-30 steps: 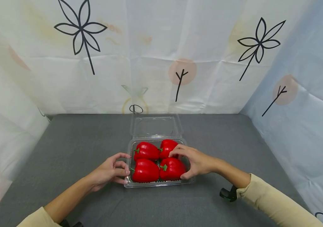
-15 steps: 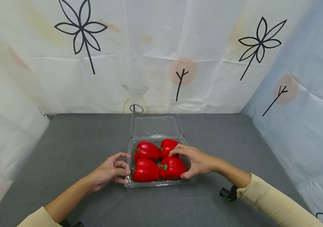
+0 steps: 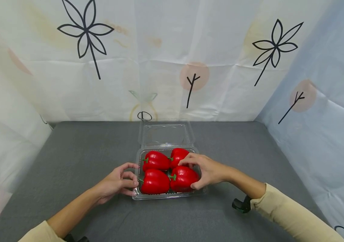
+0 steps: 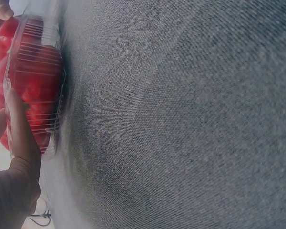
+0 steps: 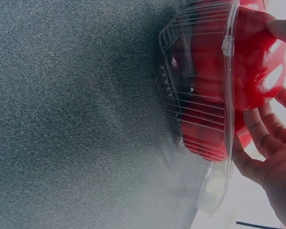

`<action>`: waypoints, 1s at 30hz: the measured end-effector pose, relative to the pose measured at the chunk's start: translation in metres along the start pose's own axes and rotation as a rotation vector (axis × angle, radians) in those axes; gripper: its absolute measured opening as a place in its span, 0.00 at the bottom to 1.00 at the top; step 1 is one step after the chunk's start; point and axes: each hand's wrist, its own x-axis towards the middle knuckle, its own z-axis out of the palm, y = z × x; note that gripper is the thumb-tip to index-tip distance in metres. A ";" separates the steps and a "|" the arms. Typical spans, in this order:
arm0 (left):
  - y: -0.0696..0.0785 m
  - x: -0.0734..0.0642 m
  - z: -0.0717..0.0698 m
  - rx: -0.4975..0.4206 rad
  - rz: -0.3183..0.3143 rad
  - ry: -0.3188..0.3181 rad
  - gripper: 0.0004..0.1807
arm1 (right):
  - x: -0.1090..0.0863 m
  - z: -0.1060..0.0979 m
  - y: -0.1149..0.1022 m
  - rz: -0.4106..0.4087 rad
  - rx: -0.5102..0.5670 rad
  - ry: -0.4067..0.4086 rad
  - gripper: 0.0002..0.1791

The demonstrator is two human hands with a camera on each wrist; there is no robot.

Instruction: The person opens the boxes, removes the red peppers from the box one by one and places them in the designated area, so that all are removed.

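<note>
A clear plastic clamshell container (image 3: 147,197) rests on the grey cloth with several red bell peppers in it. My left hand (image 3: 119,181) holds its left rim; in the left wrist view, fingers (image 4: 20,126) lie against the rim and the ribbed wall. With thumb and fingers spread round it, my right hand (image 3: 206,170) grips the front right bell pepper (image 3: 184,178). The right wrist view shows this bell pepper (image 5: 257,62) bulging above the rim. Beside it are the front left bell pepper (image 3: 155,182), the back left one (image 3: 156,160) and the back right one (image 3: 178,156), partly hidden by my fingers.
The container's clear lid (image 3: 167,134) lies folded back behind it, close to the far table edge. Grey cloth (image 3: 99,144) covers the table. A patterned white curtain (image 3: 165,50) stands behind, with more cloth at both sides.
My right hand and the front right bell pepper have shifted slightly left and away from me. My left hand stays at the container's left rim.
</note>
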 end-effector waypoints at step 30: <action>0.000 0.001 0.001 0.011 -0.025 0.011 0.36 | 0.000 -0.002 0.000 -0.012 0.001 0.056 0.33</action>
